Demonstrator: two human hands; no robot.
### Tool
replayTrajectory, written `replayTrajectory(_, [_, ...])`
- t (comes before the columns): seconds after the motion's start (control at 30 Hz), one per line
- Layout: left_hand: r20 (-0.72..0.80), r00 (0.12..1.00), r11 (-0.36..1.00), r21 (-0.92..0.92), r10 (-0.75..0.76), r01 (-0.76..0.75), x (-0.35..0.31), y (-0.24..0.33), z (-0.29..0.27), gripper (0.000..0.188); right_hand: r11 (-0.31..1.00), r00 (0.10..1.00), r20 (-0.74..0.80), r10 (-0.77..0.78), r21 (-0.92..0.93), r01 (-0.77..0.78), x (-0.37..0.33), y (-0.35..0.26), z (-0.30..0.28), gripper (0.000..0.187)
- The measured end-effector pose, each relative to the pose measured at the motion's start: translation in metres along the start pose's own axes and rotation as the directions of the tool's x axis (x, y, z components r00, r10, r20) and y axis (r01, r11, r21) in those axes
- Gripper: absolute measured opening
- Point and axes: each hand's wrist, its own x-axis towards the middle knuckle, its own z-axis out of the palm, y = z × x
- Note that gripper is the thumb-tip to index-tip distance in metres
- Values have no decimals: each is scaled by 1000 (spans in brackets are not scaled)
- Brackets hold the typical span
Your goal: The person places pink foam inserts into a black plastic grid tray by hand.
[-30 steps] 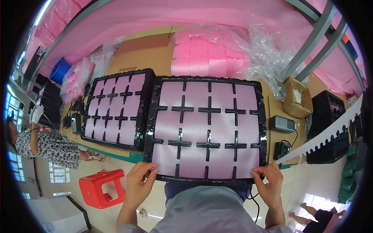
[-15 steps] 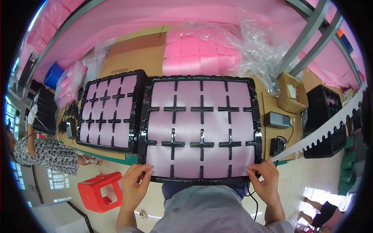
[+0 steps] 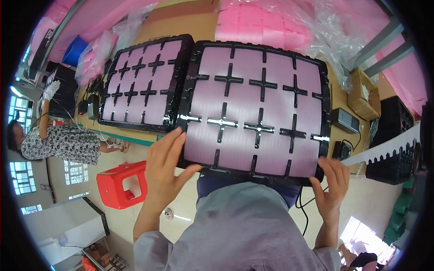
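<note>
Directly in front of me lies a black plastic tray (image 3: 326, 113) with raised cross-shaped ribs, tilted in the view. A pale pink translucent sheet (image 3: 244, 101) spreads across it between the ribs. My left hand (image 3: 167, 169) is at the tray's left front corner, fingers stretched out and thumb apart along the edge. At the right front corner my right hand (image 3: 332, 183) has its thumb and bent fingers apart, close to the rim; contact is unclear. A second black tray (image 3: 178, 81) with a similar pink sheet (image 3: 147, 80) sits to the left.
Behind the trays are bright pink sheets (image 3: 260, 25) under clear film. Rightward stand a small cardboard box (image 3: 364, 97), a grey device (image 3: 344, 119) and stacked black trays (image 3: 391, 162). A red stool (image 3: 120, 192) is on the floor, left. Another person (image 3: 58, 140) works at far left.
Both hands have let go of the sheet's front corners, and their pinched fingers have spread. My left hand has moved up along the tray's side. The whole view has shifted and turned.
</note>
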Motion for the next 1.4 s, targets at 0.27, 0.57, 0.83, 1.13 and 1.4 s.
replayTrajectory(0.27, [357,917,957,156,176,-244,-1,9,18,106,959,916,320,-240,-68,275,12,-5,19,76])
replayTrajectory(0.57, [344,914,925,229,215,-303,-5,5,15,107,946,922,309,-234,-147,289,-14,-5,21,81])
replayTrajectory(0.83, [374,887,938,105,270,-329,16,23,9,102,949,940,259,-223,-161,270,1,-9,25,83])
replayTrajectory(1.13, [479,819,932,6,316,-363,35,-4,-19,86,945,965,96,-243,-199,258,44,7,3,68])
replayTrajectory(1.4, [207,908,922,62,364,-383,162,-42,60,79,898,975,18,-224,-386,213,162,59,80,71])
